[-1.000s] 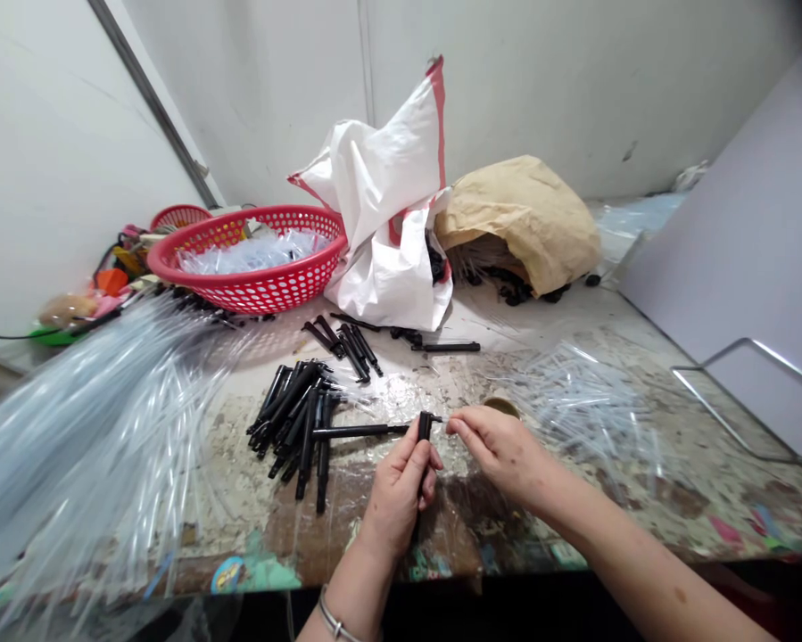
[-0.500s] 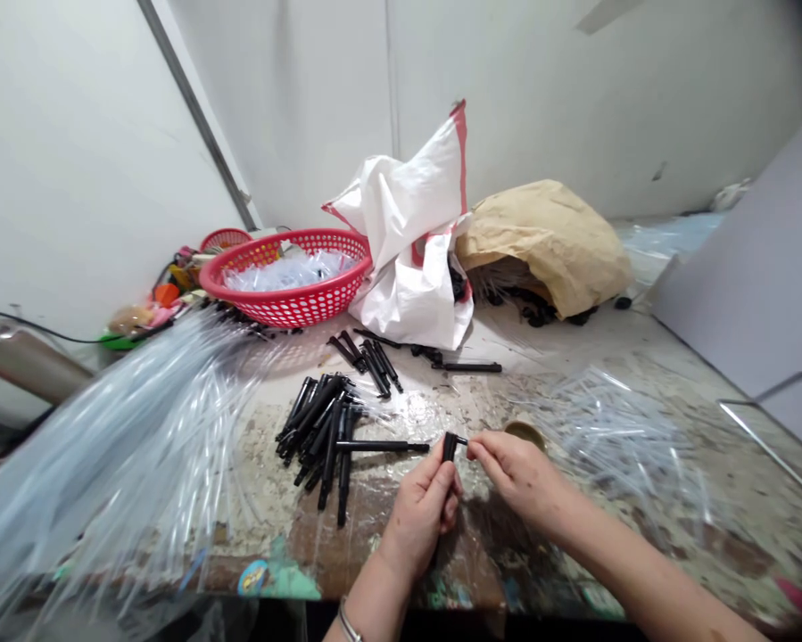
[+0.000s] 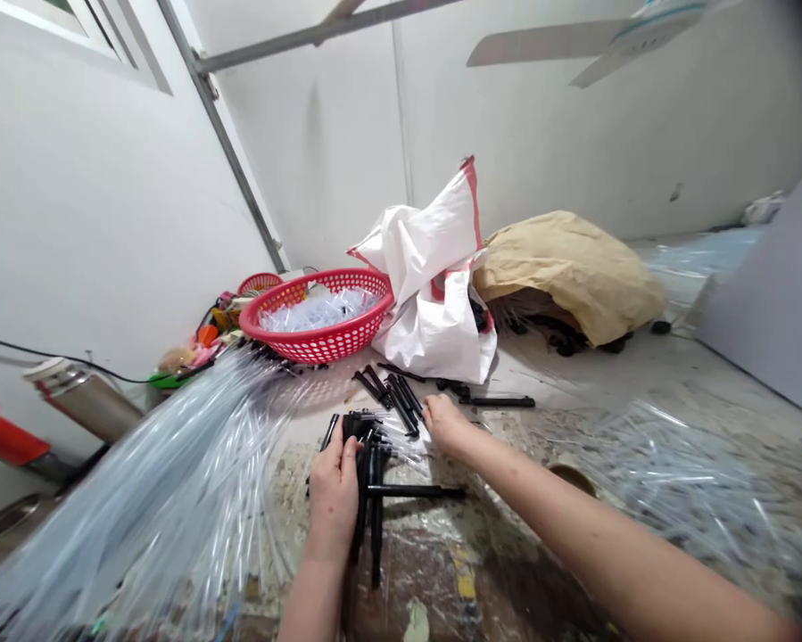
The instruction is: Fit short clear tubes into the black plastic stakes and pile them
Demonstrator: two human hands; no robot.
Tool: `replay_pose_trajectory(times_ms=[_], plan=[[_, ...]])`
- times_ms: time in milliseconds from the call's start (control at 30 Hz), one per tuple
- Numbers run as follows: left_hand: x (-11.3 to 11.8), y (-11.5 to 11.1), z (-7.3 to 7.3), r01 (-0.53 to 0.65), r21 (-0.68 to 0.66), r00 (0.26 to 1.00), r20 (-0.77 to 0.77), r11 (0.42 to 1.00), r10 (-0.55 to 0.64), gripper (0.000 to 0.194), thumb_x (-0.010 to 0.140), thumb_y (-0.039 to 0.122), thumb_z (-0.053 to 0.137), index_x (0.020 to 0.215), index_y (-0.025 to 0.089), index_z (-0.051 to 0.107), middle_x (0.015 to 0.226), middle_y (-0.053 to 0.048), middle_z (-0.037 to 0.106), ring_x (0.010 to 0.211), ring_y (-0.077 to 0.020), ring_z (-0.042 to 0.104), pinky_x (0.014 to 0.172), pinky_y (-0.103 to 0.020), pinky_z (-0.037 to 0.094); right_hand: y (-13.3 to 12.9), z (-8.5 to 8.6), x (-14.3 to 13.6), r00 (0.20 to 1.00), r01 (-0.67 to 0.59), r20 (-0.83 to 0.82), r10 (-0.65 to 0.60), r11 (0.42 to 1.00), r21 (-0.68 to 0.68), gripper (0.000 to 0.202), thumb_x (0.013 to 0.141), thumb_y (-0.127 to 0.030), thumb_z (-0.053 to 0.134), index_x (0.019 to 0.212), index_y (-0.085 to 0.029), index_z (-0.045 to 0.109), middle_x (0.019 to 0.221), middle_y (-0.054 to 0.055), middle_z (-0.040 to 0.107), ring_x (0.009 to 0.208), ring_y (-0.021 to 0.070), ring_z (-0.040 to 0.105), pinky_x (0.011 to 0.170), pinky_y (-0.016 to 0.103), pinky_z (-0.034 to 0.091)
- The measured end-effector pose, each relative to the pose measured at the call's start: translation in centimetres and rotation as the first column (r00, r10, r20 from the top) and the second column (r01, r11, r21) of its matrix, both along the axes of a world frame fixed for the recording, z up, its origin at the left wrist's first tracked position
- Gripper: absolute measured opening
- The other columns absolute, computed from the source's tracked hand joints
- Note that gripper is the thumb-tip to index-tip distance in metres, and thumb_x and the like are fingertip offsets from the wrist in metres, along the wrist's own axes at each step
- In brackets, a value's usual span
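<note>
My left hand is over the pile of black plastic tubes, its thumb and fingers closed round a black tube at the pile's upper left. Which parts lie under my palm is hidden. Farther back, my right hand reaches beside a small group of thin black tubes. Its fingers are curled together, and what they hold, if anything, does not show. A single black tube lies crosswise, pointing right from the pile.
Long clear plastic tubes spread over the left side. Short clear tubes lie at right, near a small round dish. Behind stand a red basket, a white sack and a brown paper bag.
Both hands have parted from the black piece they worked on together. My left hand moved left to the pile, my right forward to the thin tubes. The view tilted up.
</note>
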State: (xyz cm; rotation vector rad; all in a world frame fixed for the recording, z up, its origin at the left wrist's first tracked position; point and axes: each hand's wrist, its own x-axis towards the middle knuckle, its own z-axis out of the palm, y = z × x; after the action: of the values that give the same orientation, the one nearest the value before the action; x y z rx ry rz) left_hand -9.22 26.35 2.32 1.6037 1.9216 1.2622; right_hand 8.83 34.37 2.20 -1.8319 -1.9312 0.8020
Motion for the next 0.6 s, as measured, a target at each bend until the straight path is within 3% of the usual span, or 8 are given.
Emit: replay_pose_trajectory(times_ms=[100, 167, 333, 400, 467, 533, 600], plan=[[-1.1, 2.0, -1.0, -0.019, 0.031, 0.963, -0.267, 0.999, 0.027, 0.043, 0.085, 0.029, 0.04, 0.12, 0.012, 0.057, 0.095, -0.013, 0.069, 0.088, -0.0265, 0.06, 0.083, -0.041, 0.043, 2.3, -0.8, -1.8, 0.996, 0.076, 0.061, -0.072, 0.995, -0.062, 0.018, 0.087, -0.023, 0.051, 0.1, -0.011, 0.058, 0.109, 0.011, 0.057, 0.088, 0.0171, 0.058, 0.076, 0.033, 0.046], [-1.3, 2.9, -1.8, -0.064, 0.053, 0.927, -0.366, 0.997, 0.079, 0.04, 0.083, 0.027, 0.04, 0.115, 0.01, 0.059, 0.099, -0.016, 0.067, 0.092, -0.0283, 0.059, 0.086, -0.044, 0.041, 3.2, -1.1, -2.0, 0.994, 0.085, 0.076, -0.078, 0.992, -0.09, 0.021, 0.086, -0.029, 0.054, 0.101, -0.014, 0.057, 0.104, 0.006, 0.058, 0.087, 0.016, 0.058, 0.076, 0.034, 0.048], [-0.9, 3.2, -1.6, -0.146, 0.112, 0.91, -0.374, 0.983, 0.178, 0.05, 0.082, 0.035, 0.045, 0.121, 0.005, 0.054, 0.119, -0.024, 0.055, 0.109, -0.0367, 0.048, 0.093, -0.053, 0.033, 3.1, -0.2, -0.3, 0.999, 0.036, 0.005, -0.035, 0.993, -0.111, 0.014, 0.083, -0.027, 0.057, 0.088, -0.014, 0.06, 0.087, 0.004, 0.062, 0.079, 0.0146, 0.059, 0.07, 0.028, 0.047], [-0.1, 2.6, -0.8, -0.112, 0.168, 0.951, -0.267, 0.979, 0.155, 0.054, 0.081, 0.04, 0.047, 0.124, 0.008, 0.051, 0.121, -0.022, 0.054, 0.111, -0.0349, 0.048, 0.095, -0.051, 0.033, 1.4, 0.9, 0.7, 0.997, 0.003, -0.073, -0.01, 0.995, -0.097, 0.008, 0.08, -0.021, 0.057, 0.083, -0.013, 0.06, 0.079, 0.003, 0.062, 0.074, 0.0139, 0.057, 0.064, 0.023, 0.043], [1.5, 1.8, 0.1, -0.023, 0.153, 0.999, -0.035, 0.988, 0.029, 0.057, 0.082, 0.044, 0.047, 0.13, 0.013, 0.045, 0.121, -0.017, 0.056, 0.112, -0.0293, 0.05, 0.097, -0.044, 0.035, -1.5, 2.3, 1.6, 0.986, -0.044, -0.166, 0.029, 0.995, -0.087, 0.008, 0.079, -0.018, 0.053, 0.083, -0.015, 0.06, 0.072, 0.0, 0.059, 0.068, 0.0111, 0.054, 0.057, 0.019, 0.039], [3.8, 0.6, 0.9, 0.121, 0.057, 0.96, 0.248, 0.991, -0.131, 0.057, 0.084, 0.047, 0.046, 0.133, 0.018, 0.041, 0.119, -0.011, 0.059, 0.111, -0.0244, 0.052, 0.097, -0.038, 0.036, -5.2, 3.6, 2.2, 0.963, -0.108, -0.26, 0.077, 0.988, -0.11, 0.011, 0.079, -0.018, 0.05, 0.085, -0.017, 0.059, 0.064, -0.005, 0.054, 0.058, 0.0075, 0.049, 0.05, 0.016, 0.036], [6.4, -0.7, 1.3, 0.282, -0.021, 0.859, 0.451, 0.959, -0.243, 0.05, 0.083, 0.047, 0.049, 0.124, 0.019, 0.051, 0.108, -0.008, 0.065, 0.104, -0.0224, 0.056, 0.093, -0.034, 0.04, -8.9, 4.4, 2.8, 0.894, -0.232, -0.422, 0.152, 0.962, -0.145, 0.01, 0.078, -0.016, 0.048, 0.082, -0.017, 0.057, 0.059, -0.006, 0.047, 0.051, 0.0058, 0.042, 0.044, 0.015, 0.031]])
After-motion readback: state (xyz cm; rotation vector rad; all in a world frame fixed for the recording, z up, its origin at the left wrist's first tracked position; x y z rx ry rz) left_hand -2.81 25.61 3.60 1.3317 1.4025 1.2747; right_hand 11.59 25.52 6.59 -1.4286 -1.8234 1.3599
